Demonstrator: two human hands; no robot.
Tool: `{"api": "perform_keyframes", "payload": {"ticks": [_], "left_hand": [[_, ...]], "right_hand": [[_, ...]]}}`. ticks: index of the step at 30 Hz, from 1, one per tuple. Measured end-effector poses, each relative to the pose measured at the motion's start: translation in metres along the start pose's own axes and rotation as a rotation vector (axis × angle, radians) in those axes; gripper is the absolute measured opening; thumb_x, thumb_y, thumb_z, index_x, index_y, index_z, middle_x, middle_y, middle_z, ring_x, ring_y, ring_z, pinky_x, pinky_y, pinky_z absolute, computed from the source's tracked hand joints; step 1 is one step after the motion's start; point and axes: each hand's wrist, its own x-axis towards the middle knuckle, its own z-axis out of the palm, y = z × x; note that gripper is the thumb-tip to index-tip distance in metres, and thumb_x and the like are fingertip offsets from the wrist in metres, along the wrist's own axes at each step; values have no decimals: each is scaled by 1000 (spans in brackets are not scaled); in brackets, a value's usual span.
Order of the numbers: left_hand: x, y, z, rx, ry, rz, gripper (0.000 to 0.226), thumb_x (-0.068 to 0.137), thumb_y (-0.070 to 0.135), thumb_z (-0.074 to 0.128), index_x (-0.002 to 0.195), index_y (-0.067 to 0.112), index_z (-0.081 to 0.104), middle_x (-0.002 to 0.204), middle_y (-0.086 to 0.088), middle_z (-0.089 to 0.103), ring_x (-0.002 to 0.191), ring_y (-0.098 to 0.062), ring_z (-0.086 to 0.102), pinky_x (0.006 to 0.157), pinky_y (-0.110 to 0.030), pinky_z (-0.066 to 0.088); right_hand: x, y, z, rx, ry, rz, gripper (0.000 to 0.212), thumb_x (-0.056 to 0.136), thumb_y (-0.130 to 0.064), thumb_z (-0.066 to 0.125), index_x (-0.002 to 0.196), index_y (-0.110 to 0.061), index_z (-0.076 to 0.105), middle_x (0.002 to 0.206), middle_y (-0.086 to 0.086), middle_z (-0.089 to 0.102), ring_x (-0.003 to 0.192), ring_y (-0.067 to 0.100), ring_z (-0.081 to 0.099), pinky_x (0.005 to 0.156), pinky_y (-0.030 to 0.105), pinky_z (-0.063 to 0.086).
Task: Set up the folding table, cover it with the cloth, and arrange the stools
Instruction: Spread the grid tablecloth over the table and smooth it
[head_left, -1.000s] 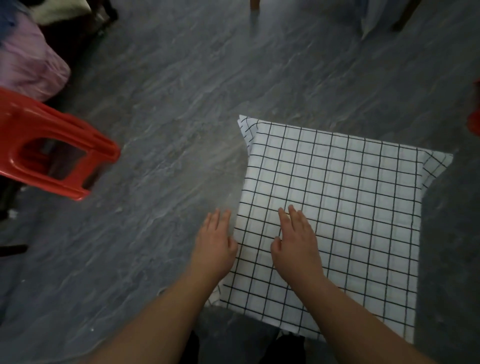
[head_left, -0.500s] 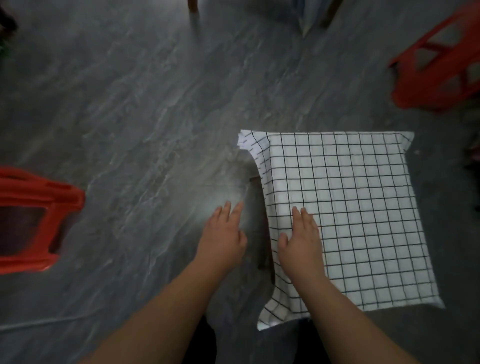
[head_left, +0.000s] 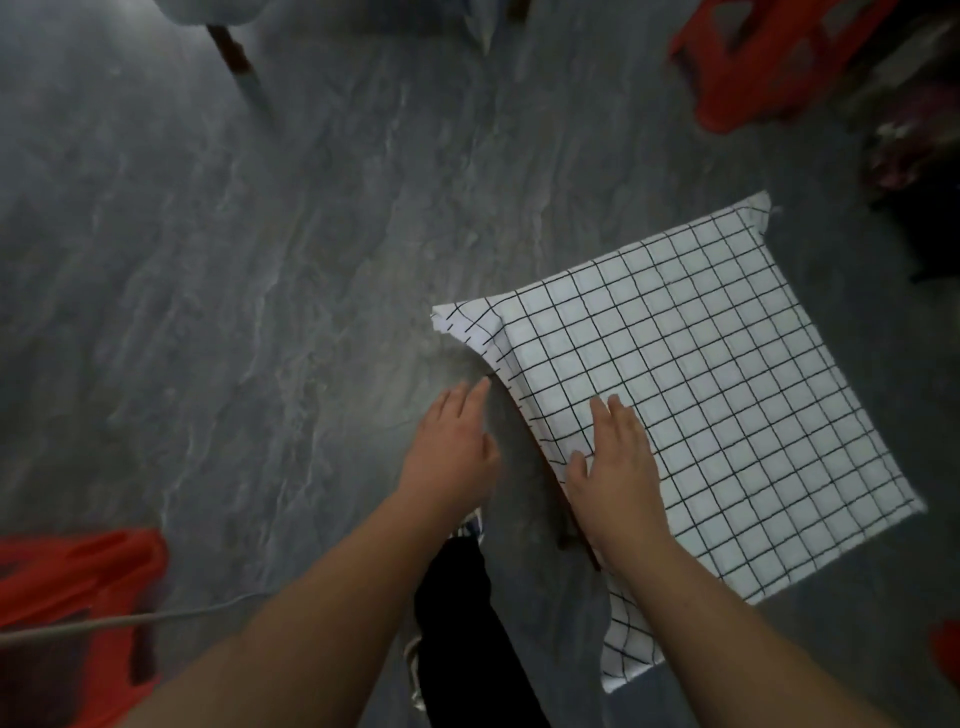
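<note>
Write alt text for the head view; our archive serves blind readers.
A person's right hand lies flat on a white grid-checked cloth covering a small table, the left hand open beside its edge. Red stools stand on the grey floor.

Bare floor (head_left: 260, 312) left; red stools (head_left: 769, 57) (head_left: 67, 613) flank cloth-covered table (head_left: 727, 395).

You have no readable text, label, brand, number or sign anywhere in view; the cloth (head_left: 701, 395) over your table carries only a plain black grid on white, without lettering.
</note>
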Motion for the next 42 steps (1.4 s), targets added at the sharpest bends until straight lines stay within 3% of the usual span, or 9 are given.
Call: {"api": "perform_keyframes", "payload": {"ticks": [5,9,15,21,26,33,42], "left_hand": [[76,-15,-17,-9,-19,13,67,97,17,49,157,17,19,161,-8,27,147,-25,21,120,-35,17],[129,-43,-19,10,-93,-25,70,94,17,52,156,19,21,158,-10,30,145,-27,26,117,-47,31],[184,-66,-23,68,-164,19,66,99,28,55,156,20,22,161,-5,27,148,-24,20,122,-41,21],[246,-67,-13,105,-179,231,66,95,36,62,153,27,31,158,4,35,147,-20,26,120,-40,24],[273,-61,2,255,-279,421,65,94,47,60,151,26,37,145,2,53,133,-23,46,107,-35,32],[281,-68,8,216,-218,408,30,94,43,59,123,35,60,104,8,72,98,-20,64,86,-39,49],[293,-59,15,380,-190,373,19,95,39,55,100,24,65,104,1,67,104,-27,56,88,-38,37]], "right_hand": [[63,-12,21,80,-2,75,66,98,-28,45,158,-17,18,166,6,11,152,23,7,124,38,9],[107,-25,42,74,-60,89,67,99,-30,44,158,-18,15,166,6,9,153,22,5,124,42,10],[154,-38,54,59,-18,92,62,99,-29,40,156,-13,23,165,10,15,152,26,8,123,49,16],[184,-42,75,-5,9,58,56,103,-28,34,156,-13,23,165,10,16,152,28,8,121,53,17],[192,-42,95,-28,74,192,56,104,-28,33,157,-19,17,166,7,9,153,24,2,123,52,11],[191,-47,104,-114,46,235,57,104,-30,31,158,-19,15,166,8,9,153,29,4,122,56,10],[191,-43,108,-113,32,230,58,104,-33,25,159,-21,9,166,7,6,153,27,1,123,54,5]]}}
